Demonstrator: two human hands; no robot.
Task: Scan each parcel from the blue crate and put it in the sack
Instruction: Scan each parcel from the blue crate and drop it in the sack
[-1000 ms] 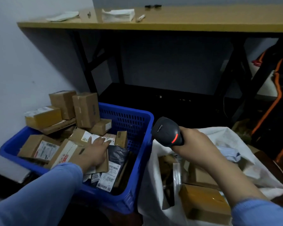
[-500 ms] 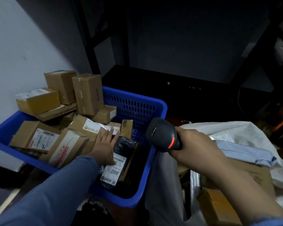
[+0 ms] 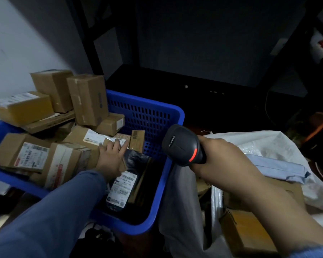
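Observation:
A blue crate [image 3: 175, 112] at the left holds several cardboard parcels and a black poly parcel [image 3: 122, 190] with a white label. My left hand [image 3: 110, 157] lies on a flat cardboard parcel [image 3: 90, 136] in the crate's middle, with its fingers spread over the top and its thumb at the parcel's edge. To the right, my right hand [image 3: 224, 159] grips a black barcode scanner [image 3: 183, 146] whose red light is on and whose head points toward the crate. The white sack [image 3: 268, 144] stands open at the right, with a light blue parcel [image 3: 276, 167] and a brown box [image 3: 246, 231] inside.
Tall boxes [image 3: 88, 99] are stacked at the crate's far left, against the white wall. Black table legs [image 3: 86, 34] and a dark low shelf [image 3: 194, 90] stand behind the crate. A dark gap on the floor separates the crate from the sack.
The view has tilted down, so the tabletop is out of sight. My left hand stays on the same flat parcel. The scanner hand has held its place beside the crate.

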